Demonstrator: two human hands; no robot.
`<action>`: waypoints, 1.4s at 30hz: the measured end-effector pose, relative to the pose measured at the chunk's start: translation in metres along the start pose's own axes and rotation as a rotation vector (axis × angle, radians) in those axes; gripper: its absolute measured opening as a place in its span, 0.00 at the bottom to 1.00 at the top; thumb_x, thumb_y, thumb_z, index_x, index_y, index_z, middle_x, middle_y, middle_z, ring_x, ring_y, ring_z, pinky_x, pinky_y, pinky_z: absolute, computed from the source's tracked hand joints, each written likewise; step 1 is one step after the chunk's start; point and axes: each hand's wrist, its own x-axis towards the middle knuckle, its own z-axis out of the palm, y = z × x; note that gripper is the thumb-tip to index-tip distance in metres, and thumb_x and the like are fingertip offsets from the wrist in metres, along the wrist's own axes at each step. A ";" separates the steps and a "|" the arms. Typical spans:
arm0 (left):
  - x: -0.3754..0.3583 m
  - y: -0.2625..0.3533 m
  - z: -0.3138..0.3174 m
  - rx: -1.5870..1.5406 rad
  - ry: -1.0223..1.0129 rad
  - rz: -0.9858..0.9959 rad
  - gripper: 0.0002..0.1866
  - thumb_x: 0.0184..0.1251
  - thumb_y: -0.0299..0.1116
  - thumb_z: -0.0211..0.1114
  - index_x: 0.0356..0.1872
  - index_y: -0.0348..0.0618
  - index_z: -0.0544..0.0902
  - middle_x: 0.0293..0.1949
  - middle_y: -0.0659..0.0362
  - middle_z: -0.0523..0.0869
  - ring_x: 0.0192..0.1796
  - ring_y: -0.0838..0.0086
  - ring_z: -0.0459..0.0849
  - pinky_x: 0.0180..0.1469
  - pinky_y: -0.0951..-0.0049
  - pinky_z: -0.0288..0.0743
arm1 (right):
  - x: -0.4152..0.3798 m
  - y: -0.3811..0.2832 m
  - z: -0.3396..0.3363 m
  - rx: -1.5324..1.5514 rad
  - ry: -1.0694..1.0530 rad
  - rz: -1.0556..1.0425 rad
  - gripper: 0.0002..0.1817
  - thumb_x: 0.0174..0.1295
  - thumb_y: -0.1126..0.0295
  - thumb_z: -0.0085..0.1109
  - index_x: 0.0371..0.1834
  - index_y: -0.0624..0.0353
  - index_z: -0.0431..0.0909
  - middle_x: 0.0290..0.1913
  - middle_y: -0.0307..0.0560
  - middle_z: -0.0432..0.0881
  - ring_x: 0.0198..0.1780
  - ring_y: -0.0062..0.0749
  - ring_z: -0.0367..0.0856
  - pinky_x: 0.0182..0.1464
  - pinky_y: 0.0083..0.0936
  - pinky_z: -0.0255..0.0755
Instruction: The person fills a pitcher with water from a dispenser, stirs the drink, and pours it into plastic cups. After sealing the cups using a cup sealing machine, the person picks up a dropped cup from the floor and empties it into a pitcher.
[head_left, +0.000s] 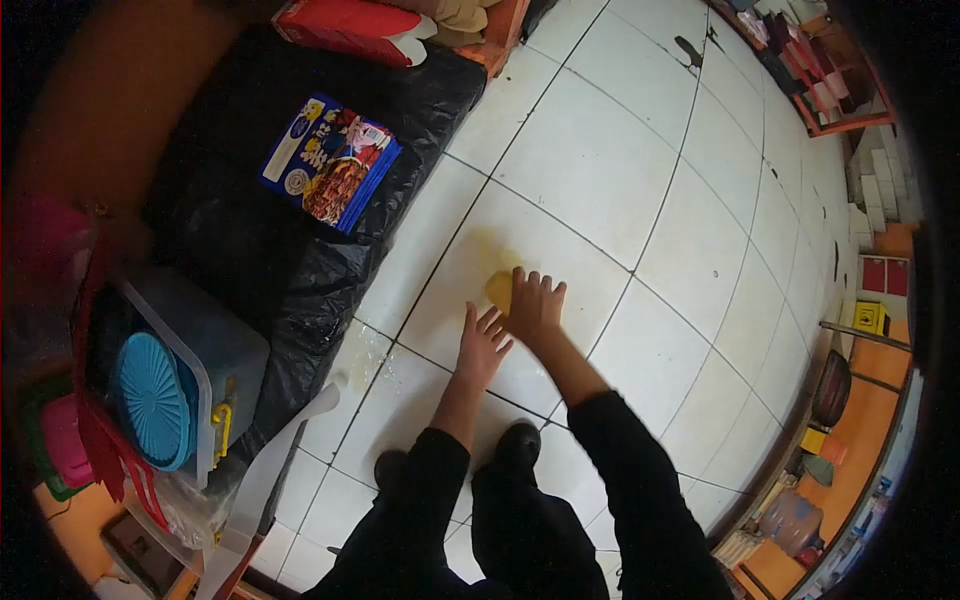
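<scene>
A small round yellow object (498,290) shows at the left edge of my right hand (535,308), above the white tiled floor (600,190). The right hand's fingers are bent and pressed together around its side; part of the object is hidden behind them. My left hand (483,346) is just below and to the left, palm partly up, with its fingers spread and nothing in them. A faint yellowish patch (487,247) marks the tile beyond the object. Both forearms have dark sleeves.
A blue food packet (335,162) lies on a black plastic-covered surface (330,290) at the left. Below it stands a clear bin (225,345) with a blue lid (153,400). Shelves (850,430) line the right. My dark shoes (518,445) are on the floor.
</scene>
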 end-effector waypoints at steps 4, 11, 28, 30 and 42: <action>-0.036 -0.017 0.055 -0.237 -0.215 0.071 0.34 0.78 0.61 0.46 0.72 0.46 0.66 0.70 0.55 0.71 0.72 0.62 0.69 0.72 0.60 0.64 | -0.082 -0.021 -0.027 0.001 0.317 0.046 0.28 0.63 0.55 0.59 0.62 0.57 0.71 0.51 0.50 0.79 0.56 0.42 0.76 0.55 0.41 0.67; -0.109 -0.057 0.081 -0.580 -0.405 -0.104 0.26 0.77 0.48 0.53 0.70 0.47 0.67 0.65 0.56 0.74 0.69 0.64 0.71 0.70 0.58 0.68 | -0.229 -0.026 -0.121 -0.157 0.408 0.008 0.35 0.64 0.58 0.55 0.73 0.64 0.63 0.72 0.58 0.66 0.70 0.45 0.67 0.68 0.45 0.62; -0.433 -0.011 0.362 0.432 -0.691 0.202 0.30 0.74 0.52 0.57 0.69 0.46 0.69 0.64 0.54 0.77 0.62 0.61 0.79 0.62 0.58 0.79 | -0.529 0.034 -0.410 0.778 1.061 0.197 0.34 0.56 0.56 0.71 0.66 0.52 0.73 0.64 0.54 0.72 0.65 0.53 0.69 0.66 0.49 0.61; -0.470 -0.011 0.391 0.475 -0.568 0.146 0.29 0.72 0.55 0.56 0.66 0.48 0.73 0.60 0.56 0.81 0.61 0.60 0.80 0.61 0.55 0.78 | -0.579 0.037 -0.402 0.808 1.144 0.360 0.33 0.59 0.58 0.69 0.68 0.48 0.72 0.64 0.53 0.72 0.66 0.49 0.69 0.66 0.46 0.63; -0.508 -0.141 0.492 0.461 -0.773 -0.064 0.30 0.67 0.50 0.66 0.66 0.50 0.71 0.60 0.59 0.79 0.62 0.64 0.76 0.62 0.60 0.75 | -0.924 0.060 -0.109 0.878 0.538 1.473 0.25 0.56 0.48 0.67 0.52 0.49 0.84 0.53 0.57 0.80 0.58 0.52 0.76 0.61 0.47 0.71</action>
